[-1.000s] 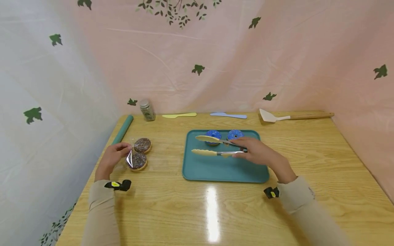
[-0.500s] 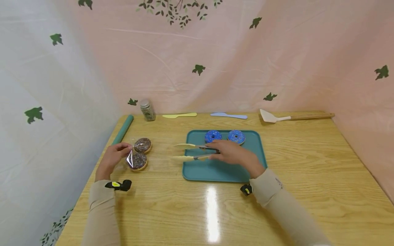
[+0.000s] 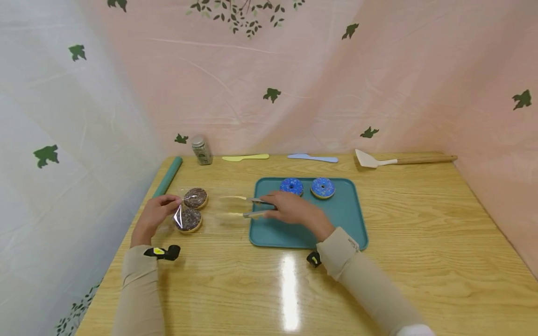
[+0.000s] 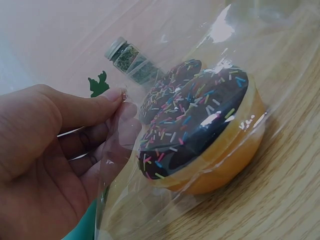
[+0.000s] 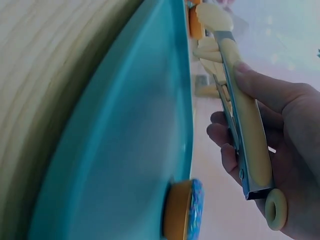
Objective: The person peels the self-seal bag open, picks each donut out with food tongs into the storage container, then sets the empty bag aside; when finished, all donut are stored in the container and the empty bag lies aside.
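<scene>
At the left, my left hand (image 3: 152, 215) pinches the edge of a clear plastic bag (image 4: 122, 175) between thumb and fingers. Inside or behind that film lie two chocolate doughnuts with coloured sprinkles, the nearer doughnut (image 3: 188, 220) and the farther doughnut (image 3: 195, 198). My right hand (image 3: 290, 207) grips a pair of tongs (image 5: 250, 130) with cream tips and metal arms. The tongs' tips are spread, with nothing between them, and point left past the edge of the teal tray (image 3: 311, 238). On the tray sit two blue-iced doughnuts, the left one (image 3: 292, 186) and the right one (image 3: 322, 187).
Along the back edge stand a jar of dried herbs (image 3: 201, 151), a yellow knife (image 3: 245, 158), a blue knife (image 3: 312, 158) and a spatula (image 3: 370, 159) with a wooden handle. A green roll (image 3: 169, 176) lies beyond the left hand. Cloth hangs behind the table.
My right hand has carried the tongs leftward across the tray, from in front of the blue doughnuts to beyond the tray's left rim. The left hand keeps its pinch on the bag.
</scene>
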A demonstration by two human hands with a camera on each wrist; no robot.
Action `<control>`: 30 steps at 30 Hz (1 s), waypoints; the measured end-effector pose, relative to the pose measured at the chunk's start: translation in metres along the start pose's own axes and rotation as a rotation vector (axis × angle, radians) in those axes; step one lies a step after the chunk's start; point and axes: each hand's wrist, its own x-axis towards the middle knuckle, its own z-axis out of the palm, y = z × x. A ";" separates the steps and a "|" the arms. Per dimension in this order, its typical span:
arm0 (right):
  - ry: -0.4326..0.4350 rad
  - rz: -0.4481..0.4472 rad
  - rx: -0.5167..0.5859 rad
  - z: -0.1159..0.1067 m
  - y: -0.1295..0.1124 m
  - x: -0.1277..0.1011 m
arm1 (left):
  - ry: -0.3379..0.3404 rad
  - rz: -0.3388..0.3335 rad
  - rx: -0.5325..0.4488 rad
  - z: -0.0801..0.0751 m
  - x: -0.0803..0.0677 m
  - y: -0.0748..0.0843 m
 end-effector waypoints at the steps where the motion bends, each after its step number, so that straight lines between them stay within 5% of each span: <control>1: 0.000 0.005 0.005 0.001 -0.002 0.002 | 0.000 -0.001 0.001 0.000 0.000 0.000; 22: 0.105 0.207 -0.169 0.024 -0.052 0.030 | -0.020 0.006 -0.051 0.000 0.001 0.002; 30: 0.134 0.218 -0.207 0.033 -0.058 0.036 | -0.025 0.019 -0.054 0.002 0.002 0.002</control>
